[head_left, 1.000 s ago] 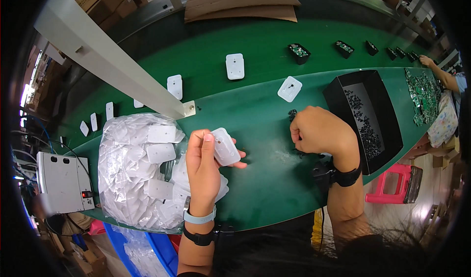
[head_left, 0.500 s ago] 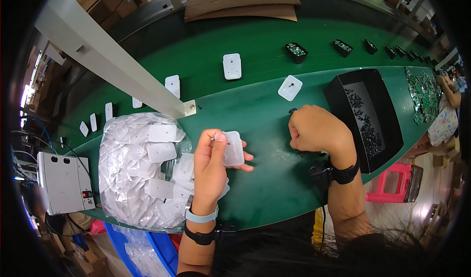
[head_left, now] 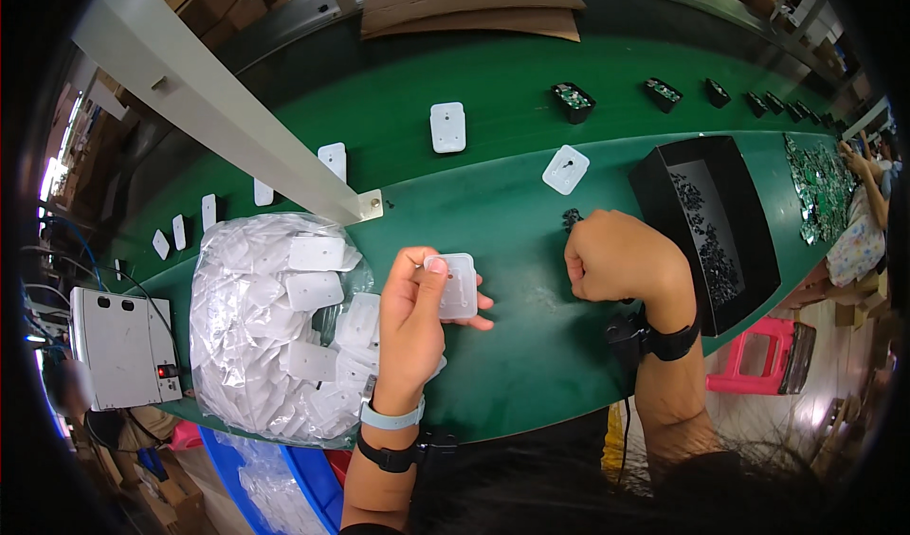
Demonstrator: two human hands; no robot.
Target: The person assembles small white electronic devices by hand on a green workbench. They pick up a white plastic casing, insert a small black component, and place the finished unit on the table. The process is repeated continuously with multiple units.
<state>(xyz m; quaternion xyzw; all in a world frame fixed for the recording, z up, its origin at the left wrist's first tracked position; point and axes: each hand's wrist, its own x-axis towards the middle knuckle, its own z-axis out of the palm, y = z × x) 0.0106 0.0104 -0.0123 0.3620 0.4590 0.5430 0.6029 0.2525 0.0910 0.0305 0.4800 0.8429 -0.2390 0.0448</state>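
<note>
"While pinching a white plastic cover in the left hand, holding it where?"

"Above the green tabletop, between the bag side and the right hand, well apart from the latter. Gripped near its upper left corner, thumb on top, fingers underneath, two fingertips poking out past the right edge."

"And on the right?"

"Curled closed, back of the hand upward, low over the tabletop. Cannot tell whether gripping anything, with fingertips tucked from sight."

"Near it?"

"Just beside the knuckles, a small cluster of black parts. Farther off, another white cover, lying flat. To the right, an open black box with more small black pieces inside."

"And on the other side?"

"Just left of the left hand, a clear plastic bag heaped with white covers. Beyond the tabletop, on a green strip, a black casing with circuitry showing."
</note>
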